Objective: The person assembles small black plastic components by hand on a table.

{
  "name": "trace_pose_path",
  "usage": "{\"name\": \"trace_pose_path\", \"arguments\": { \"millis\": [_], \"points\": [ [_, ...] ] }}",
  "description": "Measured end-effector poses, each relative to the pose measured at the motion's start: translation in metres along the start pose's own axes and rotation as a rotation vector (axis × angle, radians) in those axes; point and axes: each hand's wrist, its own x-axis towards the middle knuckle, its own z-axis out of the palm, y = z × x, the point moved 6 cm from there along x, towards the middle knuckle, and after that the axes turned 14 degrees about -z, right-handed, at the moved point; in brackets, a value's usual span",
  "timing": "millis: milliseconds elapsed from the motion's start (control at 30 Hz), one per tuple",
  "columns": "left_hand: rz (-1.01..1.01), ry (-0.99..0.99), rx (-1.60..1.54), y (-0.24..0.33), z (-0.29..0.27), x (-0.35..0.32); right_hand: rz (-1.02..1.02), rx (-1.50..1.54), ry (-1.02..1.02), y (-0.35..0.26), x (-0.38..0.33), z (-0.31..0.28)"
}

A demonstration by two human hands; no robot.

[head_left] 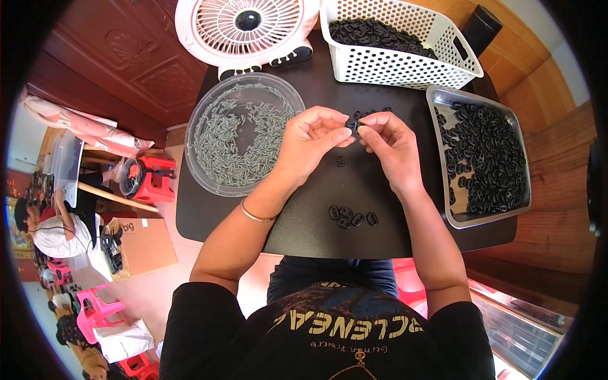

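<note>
Over the middle of the dark table, my left hand point(316, 140) and my right hand point(391, 144) meet fingertip to fingertip. Both pinch a small black oval two-hole plastic piece point(353, 126) between thumb and forefinger; whether a smaller part is pinched with it is too fine to see. Just beyond the fingers lies a little group of similar black pieces point(380, 113), partly hidden by the hands. A single black piece point(341, 161) rests on the table below my fingers. Closer to me, several black oval pieces point(345, 213) lie in a loose cluster.
Left of my hands stands a clear round tub point(192, 149) of small grey-green, spring-like pieces. A metal tray point(451, 218) of black ovals sits at right. Behind are a white perforated basket point(405, 75) of black pieces and a pink fan point(247, 28). Another person point(60, 234) sits far left.
</note>
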Motion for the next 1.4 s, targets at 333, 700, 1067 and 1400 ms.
{"name": "trace_pose_path", "arguments": {
  "millis": [333, 700, 1067, 1400],
  "points": [
    [-0.020, -0.021, 0.028, 0.0026, 0.0030, -0.0013, -0.003, -0.043, -0.040, -0.0005, 0.0013, -0.0038],
    [-0.051, -0.048, 0.024, 0.0025, 0.0020, -0.0016, -0.023, -0.023, -0.041, -0.0045, 0.0007, -0.0026],
    [-0.045, -0.071, 0.027, 0.0025, 0.0042, -0.0020, 0.000, -0.014, -0.068, -0.0024, 0.0001, -0.0035],
    [-0.047, -0.082, -0.020, -0.0002, 0.0035, -0.0009, 0.007, 0.045, -0.035, -0.0019, -0.0001, -0.0016]
  ]
}}
